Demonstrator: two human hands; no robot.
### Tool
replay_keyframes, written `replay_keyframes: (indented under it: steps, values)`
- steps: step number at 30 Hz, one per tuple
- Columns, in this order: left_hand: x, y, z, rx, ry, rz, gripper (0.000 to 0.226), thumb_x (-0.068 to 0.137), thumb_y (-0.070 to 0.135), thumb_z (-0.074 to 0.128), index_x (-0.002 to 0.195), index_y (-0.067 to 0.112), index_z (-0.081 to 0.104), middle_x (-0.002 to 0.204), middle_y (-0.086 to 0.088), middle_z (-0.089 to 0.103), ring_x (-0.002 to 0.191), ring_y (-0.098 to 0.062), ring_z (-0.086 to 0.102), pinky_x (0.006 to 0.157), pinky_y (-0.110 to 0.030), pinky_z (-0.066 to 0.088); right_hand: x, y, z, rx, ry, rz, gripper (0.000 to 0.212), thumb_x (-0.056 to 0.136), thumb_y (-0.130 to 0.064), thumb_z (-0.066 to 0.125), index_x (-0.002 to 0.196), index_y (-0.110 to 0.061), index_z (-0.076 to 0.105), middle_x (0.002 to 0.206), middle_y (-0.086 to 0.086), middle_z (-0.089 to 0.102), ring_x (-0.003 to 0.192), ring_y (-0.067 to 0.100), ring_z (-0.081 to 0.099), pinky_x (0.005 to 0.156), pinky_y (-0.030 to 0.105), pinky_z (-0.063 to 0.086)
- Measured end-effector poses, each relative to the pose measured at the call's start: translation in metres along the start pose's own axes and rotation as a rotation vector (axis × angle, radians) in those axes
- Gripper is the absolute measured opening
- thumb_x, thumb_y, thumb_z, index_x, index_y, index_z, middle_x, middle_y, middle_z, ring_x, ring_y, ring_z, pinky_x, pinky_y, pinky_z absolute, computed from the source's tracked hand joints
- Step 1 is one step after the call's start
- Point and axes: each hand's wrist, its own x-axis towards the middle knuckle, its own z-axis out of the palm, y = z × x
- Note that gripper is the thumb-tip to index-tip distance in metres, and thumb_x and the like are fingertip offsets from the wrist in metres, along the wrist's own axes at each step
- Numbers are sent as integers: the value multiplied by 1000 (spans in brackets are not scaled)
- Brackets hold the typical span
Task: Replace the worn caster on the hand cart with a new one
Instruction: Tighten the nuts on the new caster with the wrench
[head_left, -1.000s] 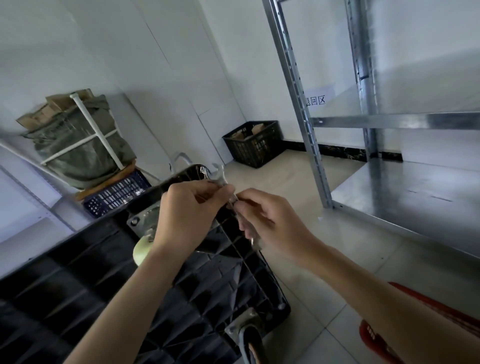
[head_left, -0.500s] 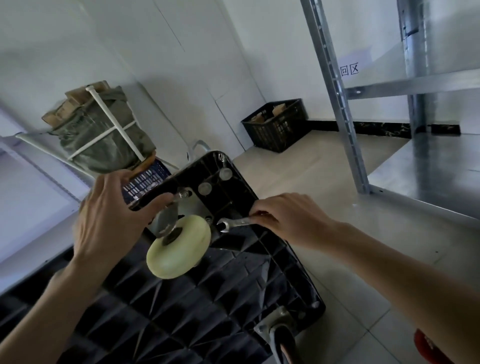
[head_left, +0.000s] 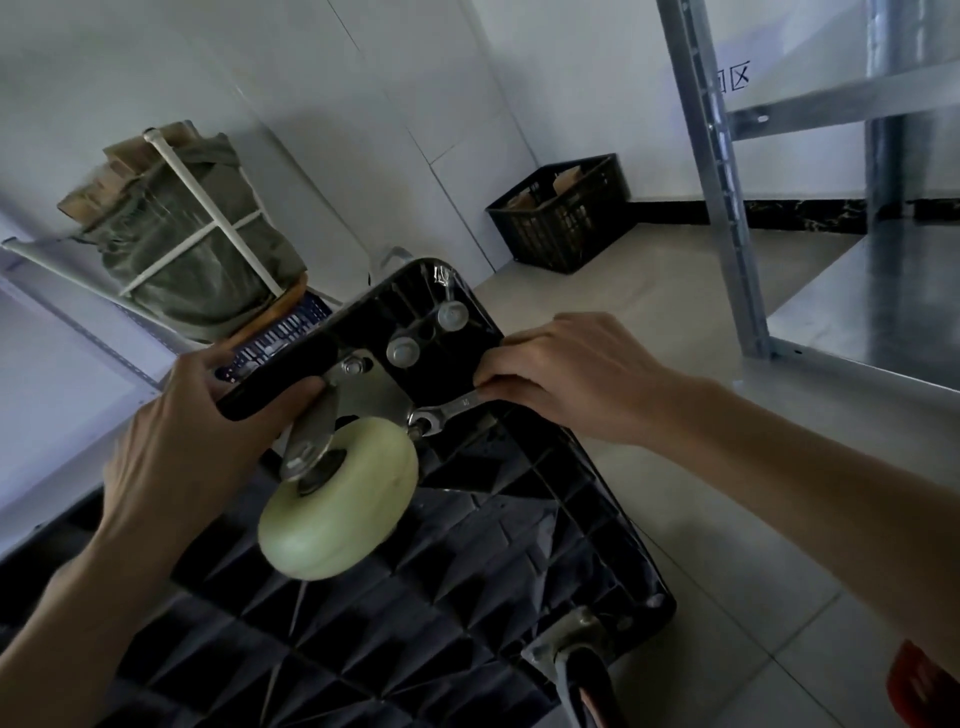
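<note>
Caster (head_left: 340, 512), pale cream on steel plate; left grip (head_left: 200, 441) holds cart edge (head_left: 270, 392), right (head_left: 576, 374) pinches wrench (head_left: 449, 408).

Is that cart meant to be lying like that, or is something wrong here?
The hand cart is flipped, its ribbed underside and casters facing up, which suits the repair. The left hand grips its edge while the right hand holds a wrench on a bolt beside the pale caster. Nothing looks spilled or broken.
</note>
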Motion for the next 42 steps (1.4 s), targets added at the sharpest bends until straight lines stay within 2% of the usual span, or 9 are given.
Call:
replay_keyframes:
  steps: [5,11,16,19,23,25,29,37,42]
  values:
    - [-2,2,1,32,26,16,100,60,99,45,130,28,50,100,10,55,86,-23,52,64,-38,37,11,2,-4,-56,5,-77,24,101,-48,52,108,-34,71,97,-17,74,85,13,71,72,27,36]
    - [-3,4,2,57,65,29,99,57,99,40,123,26,53,116,-5,68,104,-36,61,72,-40,37,28,-1,-17,-209,-28,-189,18,100,-43,59,104,-30,72,89,-14,74,74,13,68,78,26,27]
    - [-5,4,4,25,65,27,100,54,101,39,121,29,54,119,-6,69,105,-36,62,72,-40,40,44,-10,-18,-348,-47,-219,5,96,-30,69,94,-28,73,77,-11,72,67,17,68,78,33,52]
    - [-5,3,4,18,71,27,95,54,101,39,117,30,53,118,-6,69,104,-36,62,73,-41,40,30,-5,-8,-356,-26,-151,14,98,-40,64,99,-28,72,81,-10,74,71,18,70,69,27,35]
    - [-6,1,5,33,88,27,97,56,101,40,120,29,55,119,-6,70,106,-36,63,74,-41,41,-3,-7,18,-217,107,-15,39,100,-51,43,99,-26,73,78,-9,74,66,17,72,69,29,49]
    - [-6,0,6,31,92,26,97,57,100,41,121,29,55,119,-4,70,108,-36,63,75,-42,43,-16,-11,31,-144,173,75,47,99,-56,36,98,-28,74,78,-12,74,63,16,71,68,25,45]
    - [-7,1,7,14,86,22,97,58,102,41,121,29,55,118,-5,70,107,-36,63,81,-47,49,-37,-26,56,11,281,258,42,100,-56,40,96,-30,73,77,-14,73,61,19,67,63,24,35]
    - [-8,3,7,7,75,1,96,57,102,42,120,31,55,117,-5,70,106,-35,63,83,-48,50,-55,-65,97,223,385,577,36,104,-52,41,84,-33,64,57,-22,49,49,1,45,52,13,20]
    - [-9,6,6,-13,62,-15,97,55,105,41,118,33,54,117,-5,70,105,-35,63,85,-51,52,-54,-61,85,240,308,517,35,104,-52,38,85,-32,61,53,-19,42,47,2,44,45,16,22]
